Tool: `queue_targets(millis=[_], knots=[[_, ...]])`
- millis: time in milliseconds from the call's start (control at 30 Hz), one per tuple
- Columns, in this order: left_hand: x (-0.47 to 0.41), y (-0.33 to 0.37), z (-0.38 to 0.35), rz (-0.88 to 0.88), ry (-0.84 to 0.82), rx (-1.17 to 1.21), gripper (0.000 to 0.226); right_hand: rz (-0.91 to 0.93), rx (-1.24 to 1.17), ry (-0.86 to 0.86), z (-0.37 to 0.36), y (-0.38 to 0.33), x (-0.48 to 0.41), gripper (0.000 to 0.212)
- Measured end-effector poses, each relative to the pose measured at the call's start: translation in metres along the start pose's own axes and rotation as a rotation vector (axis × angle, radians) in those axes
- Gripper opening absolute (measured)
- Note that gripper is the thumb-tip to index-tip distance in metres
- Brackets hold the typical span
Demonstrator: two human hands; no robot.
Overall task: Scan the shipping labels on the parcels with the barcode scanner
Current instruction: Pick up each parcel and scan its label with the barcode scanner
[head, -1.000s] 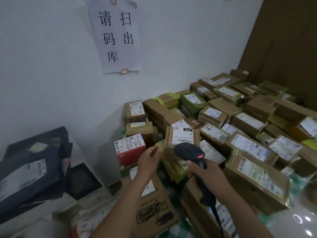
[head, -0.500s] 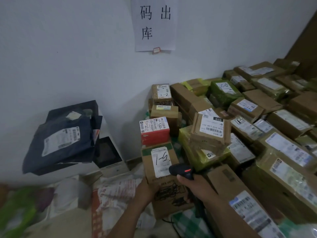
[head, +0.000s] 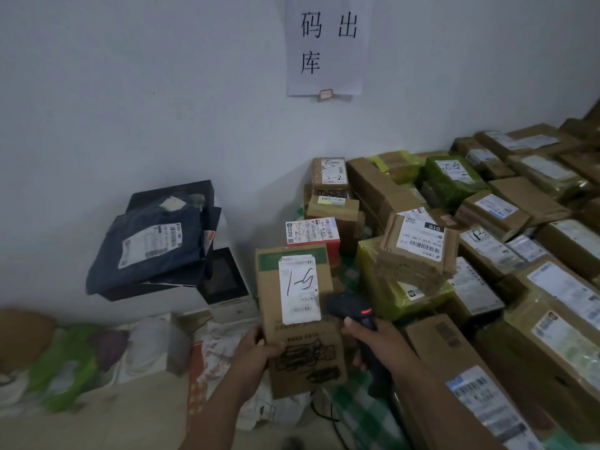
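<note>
From the head camera, we are seeing the left grip [head: 256, 347] curling round the lower left edge of a brown parcel [head: 269, 287], holding it upright with its white shipping label [head: 299, 289] facing us. The right grip [head: 376, 344] is wrapping round the handle of a black barcode scanner [head: 352, 308], whose head is sitting just beside the label's lower right corner. More labelled parcels [head: 418, 251] are lying piled to the right.

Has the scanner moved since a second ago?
Yes. Against the 010-labelled box, the scanner has shifted left and nearer the person, now beside the 1-5 parcel in the left hand.
</note>
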State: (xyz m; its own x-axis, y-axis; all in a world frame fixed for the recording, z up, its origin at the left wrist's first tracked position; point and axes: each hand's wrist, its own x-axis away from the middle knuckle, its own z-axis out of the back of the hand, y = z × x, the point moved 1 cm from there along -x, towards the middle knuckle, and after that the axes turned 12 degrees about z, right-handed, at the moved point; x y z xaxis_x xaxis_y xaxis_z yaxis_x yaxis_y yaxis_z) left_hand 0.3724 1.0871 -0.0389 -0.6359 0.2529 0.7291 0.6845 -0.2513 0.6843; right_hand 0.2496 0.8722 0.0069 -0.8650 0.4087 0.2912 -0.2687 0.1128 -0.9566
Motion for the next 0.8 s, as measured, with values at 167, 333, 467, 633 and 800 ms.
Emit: queue_targets(millis=[167, 333, 467, 633, 800], knots=[[0.008, 0.022, 0.018, -0.194, 0.182, -0.026, 0.051, 0.118, 0.066, -0.086, -0.01, -0.031, -0.011, 0.048], [0.006, 0.039, 0.026, -0.253, 0.302, 0.04, 0.055, 0.166, 0.161, -0.155, -0.013, -0.05, -0.014, 0.045], [-0.001, 0.046, 0.029, -0.257, 0.312, 0.136, 0.051, 0.215, 0.222, -0.171, -0.008, -0.058, -0.014, 0.046], [-0.009, 0.052, 0.031, -0.275, 0.333, 0.143, 0.05, 0.235, 0.27, -0.184, -0.007, -0.067, -0.013, 0.047], [-0.011, 0.058, 0.031, -0.285, 0.321, 0.146, 0.053, 0.222, 0.331, -0.183, -0.013, -0.079, -0.009, 0.038]])
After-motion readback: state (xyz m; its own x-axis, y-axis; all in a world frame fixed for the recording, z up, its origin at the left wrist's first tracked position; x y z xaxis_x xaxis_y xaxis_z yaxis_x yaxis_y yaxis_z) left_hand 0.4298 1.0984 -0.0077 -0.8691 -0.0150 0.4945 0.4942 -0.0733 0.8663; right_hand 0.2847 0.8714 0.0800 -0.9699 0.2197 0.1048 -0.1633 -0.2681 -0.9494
